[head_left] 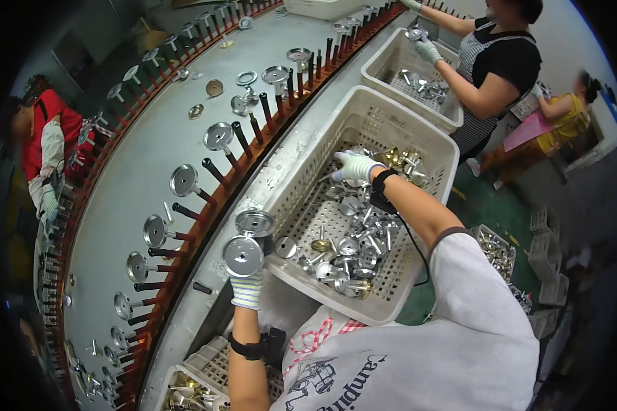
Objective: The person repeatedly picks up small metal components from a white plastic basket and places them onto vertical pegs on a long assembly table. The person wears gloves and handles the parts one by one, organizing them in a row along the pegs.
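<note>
Metal discs (248, 241) gripped in left hand (247, 288) — right hand (355, 166) digging in basket (418, 147).

The left hand (247, 288) wears a striped knit cloth glove and holds two shiny, smooth metal discs (248, 240). The right hand (356, 166), gloved alike, reaches into a cream perforated plastic crate (432, 147) of glossy silver and brass-coloured metal parts (349, 250). The curved worktable (151, 151) looks matt grey metal.

Both gloves white w/ blue-green stripes: left hand (247, 288), right hand (356, 166). Discs (243, 255) shiny silver. Basket (428, 147) cream, lattice pattern; parts (353, 257) in it silver, some brass-gold. Bench (151, 147) pale grey, rim pegs (216, 171) dark red/black. Wrist straps (245, 348) black. Floor (500, 205) green.
</note>
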`<state>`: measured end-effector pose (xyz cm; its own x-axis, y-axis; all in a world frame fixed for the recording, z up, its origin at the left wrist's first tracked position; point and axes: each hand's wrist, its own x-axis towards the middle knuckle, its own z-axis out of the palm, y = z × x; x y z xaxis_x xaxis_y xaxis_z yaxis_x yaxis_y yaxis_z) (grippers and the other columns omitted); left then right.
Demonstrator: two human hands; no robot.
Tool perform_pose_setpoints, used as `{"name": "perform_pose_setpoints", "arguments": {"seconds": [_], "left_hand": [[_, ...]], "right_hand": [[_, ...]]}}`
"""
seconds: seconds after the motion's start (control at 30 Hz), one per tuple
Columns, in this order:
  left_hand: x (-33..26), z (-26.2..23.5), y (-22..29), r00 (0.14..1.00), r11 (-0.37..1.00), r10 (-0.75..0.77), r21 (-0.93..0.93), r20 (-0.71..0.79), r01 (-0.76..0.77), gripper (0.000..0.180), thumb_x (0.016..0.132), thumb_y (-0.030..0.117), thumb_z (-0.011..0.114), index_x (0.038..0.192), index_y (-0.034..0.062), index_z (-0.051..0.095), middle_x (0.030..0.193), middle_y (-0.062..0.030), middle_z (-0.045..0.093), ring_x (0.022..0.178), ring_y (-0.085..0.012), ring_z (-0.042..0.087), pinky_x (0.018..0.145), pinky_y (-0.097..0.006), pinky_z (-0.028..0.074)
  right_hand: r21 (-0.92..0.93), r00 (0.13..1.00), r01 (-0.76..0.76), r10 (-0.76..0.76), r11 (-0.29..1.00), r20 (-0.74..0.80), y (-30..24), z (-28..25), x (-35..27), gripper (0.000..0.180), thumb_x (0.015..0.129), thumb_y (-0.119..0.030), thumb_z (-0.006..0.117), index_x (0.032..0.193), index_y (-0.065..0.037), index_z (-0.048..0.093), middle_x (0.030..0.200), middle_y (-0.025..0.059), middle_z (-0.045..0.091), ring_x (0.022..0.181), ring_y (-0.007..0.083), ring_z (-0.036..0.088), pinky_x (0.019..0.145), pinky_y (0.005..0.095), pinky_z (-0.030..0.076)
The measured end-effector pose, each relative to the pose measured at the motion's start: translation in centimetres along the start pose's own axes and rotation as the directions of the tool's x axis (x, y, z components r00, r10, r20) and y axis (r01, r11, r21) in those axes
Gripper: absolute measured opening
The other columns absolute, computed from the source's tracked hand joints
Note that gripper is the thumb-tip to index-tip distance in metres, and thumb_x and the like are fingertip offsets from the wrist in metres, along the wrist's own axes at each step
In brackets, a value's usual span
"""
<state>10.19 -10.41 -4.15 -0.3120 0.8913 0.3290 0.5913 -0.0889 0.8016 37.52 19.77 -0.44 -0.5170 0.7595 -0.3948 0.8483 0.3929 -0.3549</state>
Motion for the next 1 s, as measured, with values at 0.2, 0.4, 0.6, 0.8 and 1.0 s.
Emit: {"name": "perform_pose_setpoints", "arguments": {"seconds": [0.2,0.4,0.6,0.8,1.0], "left_hand": [[-1.3,0.2,-0.8,0.999,0.995,-0.047,0.088,0.025,0.045,0.029,0.093,0.018,0.056,0.114,-0.0026,0.055,0.092,-0.0123,0.067,0.079,-0.0209,0.068,0.073,-0.033,0.056],[-1.1,0.5,-0.3,0.993,0.991,-0.118,0.062,0.027,0.116,0.029,0.094,0.02,0.056,0.114,-0.0022,0.056,0.094,-0.0122,0.067,0.079,-0.0198,0.067,0.07,-0.033,0.057],[-1.3,-0.2,0.0,0.984,0.98,-0.178,-0.086,-0.003,0.177,0.031,0.093,0.021,0.058,0.114,-0.002,0.056,0.095,-0.0116,0.067,0.08,-0.0203,0.067,0.069,-0.033,0.057],[0.5,-4.3,11.2,0.889,0.327,-0.436,-0.896,0.139,0.301,0.046,0.083,0.022,0.071,0.12,0.0027,0.053,0.111,-0.011,0.062,0.101,-0.0238,0.062,0.087,-0.038,0.054],[1.7,-7.3,12.3,0.889,0.102,-0.449,-0.984,0.082,0.143,0.046,0.085,0.012,0.067,0.126,0.0037,0.048,0.121,-0.0131,0.057,0.116,-0.0303,0.053,0.101,-0.045,0.045]], "right_hand": [[-0.246,0.995,-0.091,0.097,0.965,0.014,3.4,4.3,2.6,0.094,0.064,-0.051,0.076,0.14,-0.01,0.038,0.15,0.0235,0.015,0.136,0.0445,0.02,0.111,0.0498,0.023],[-0.17,0.996,0.093,-0.088,0.981,0.036,2.4,8.1,1.0,0.081,0.068,-0.049,0.073,0.134,-0.01,0.045,0.136,0.0244,0.037,0.124,0.0401,0.041,0.102,0.0441,0.037],[-0.134,0.959,0.283,-0.276,0.95,0.066,-1.4,11.1,-3.1,0.063,0.074,-0.033,0.073,0.129,-0.015,0.048,0.127,0.0246,0.043,0.116,0.0413,0.048,0.097,0.0451,0.042],[-0.147,0.958,0.27,-0.25,0.952,0.144,-6.2,12.7,-8.1,0.053,0.081,-0.029,0.067,0.129,-0.016,0.048,0.122,0.0285,0.042,0.108,0.0427,0.053,0.091,0.0458,0.047],[-0.174,0.969,0.246,-0.238,0.954,0.067,-6.1,13.5,-9.8,0.038,0.084,-0.027,0.062,0.118,-0.014,0.053,0.112,0.0272,0.046,0.098,0.042,0.056,0.082,0.0469,0.049]]}}
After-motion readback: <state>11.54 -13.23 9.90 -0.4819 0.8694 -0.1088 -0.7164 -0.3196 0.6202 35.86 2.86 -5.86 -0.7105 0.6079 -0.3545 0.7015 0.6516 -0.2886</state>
